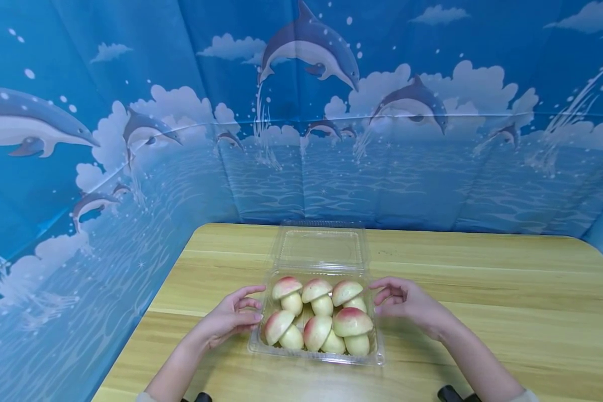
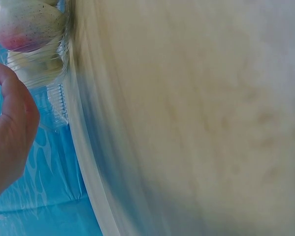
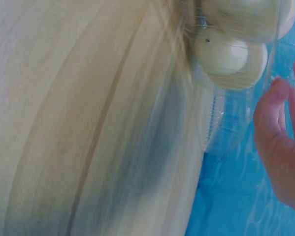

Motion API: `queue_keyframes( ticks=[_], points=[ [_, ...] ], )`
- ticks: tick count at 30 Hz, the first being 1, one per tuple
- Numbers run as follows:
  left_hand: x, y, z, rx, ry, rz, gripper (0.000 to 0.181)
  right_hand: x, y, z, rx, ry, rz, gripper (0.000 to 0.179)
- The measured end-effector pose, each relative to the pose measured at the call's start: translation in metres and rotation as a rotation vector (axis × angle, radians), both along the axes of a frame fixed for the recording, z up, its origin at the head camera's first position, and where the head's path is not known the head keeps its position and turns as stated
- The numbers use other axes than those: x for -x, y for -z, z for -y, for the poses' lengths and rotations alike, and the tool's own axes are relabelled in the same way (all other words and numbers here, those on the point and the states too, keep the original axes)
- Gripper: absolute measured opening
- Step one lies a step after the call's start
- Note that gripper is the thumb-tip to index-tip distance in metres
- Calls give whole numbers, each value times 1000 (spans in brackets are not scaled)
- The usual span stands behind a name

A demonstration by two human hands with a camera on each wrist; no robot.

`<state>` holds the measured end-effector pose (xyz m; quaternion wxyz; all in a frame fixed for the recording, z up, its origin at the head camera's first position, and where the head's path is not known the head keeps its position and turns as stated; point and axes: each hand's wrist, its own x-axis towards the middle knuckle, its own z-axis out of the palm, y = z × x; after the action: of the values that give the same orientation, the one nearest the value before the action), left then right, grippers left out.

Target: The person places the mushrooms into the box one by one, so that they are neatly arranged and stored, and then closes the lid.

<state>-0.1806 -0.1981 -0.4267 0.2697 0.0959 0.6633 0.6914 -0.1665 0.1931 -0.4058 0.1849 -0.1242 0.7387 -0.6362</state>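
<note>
A clear plastic clamshell box sits on the table with its lid folded back, away from the person. Several pale, mushroom-shaped pieces with pink-tinged caps lie inside in two rows. At the box's left side is the left hand, its fingers loosely bent and holding nothing. On the opposite side, the right hand also has relaxed, slightly bent fingers around no object. Both sets of fingertips are close to the box walls; whether they touch, I cannot tell. Each wrist view shows its hand beside the box.
The wooden table extends to both sides of the box. A blue curtain printed with dolphins hangs behind it and along the left. Dark objects are partly visible at the bottom edge near each forearm.
</note>
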Motion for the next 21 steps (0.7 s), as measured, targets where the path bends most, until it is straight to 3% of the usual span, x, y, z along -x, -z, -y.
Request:
queue_keyframes(
  ticks=[5, 11, 21],
  points=[
    [0, 0, 0, -2, -2, 2, 70, 8, 2, -1, -16, 95, 6, 58],
    [0, 1, 0, 0, -5, -1, 70, 21, 4, 1, 10, 178, 76, 66],
    [1, 2, 0, -9, -4, 1, 69, 43, 13, -4, 190, 185, 217, 80]
  ],
)
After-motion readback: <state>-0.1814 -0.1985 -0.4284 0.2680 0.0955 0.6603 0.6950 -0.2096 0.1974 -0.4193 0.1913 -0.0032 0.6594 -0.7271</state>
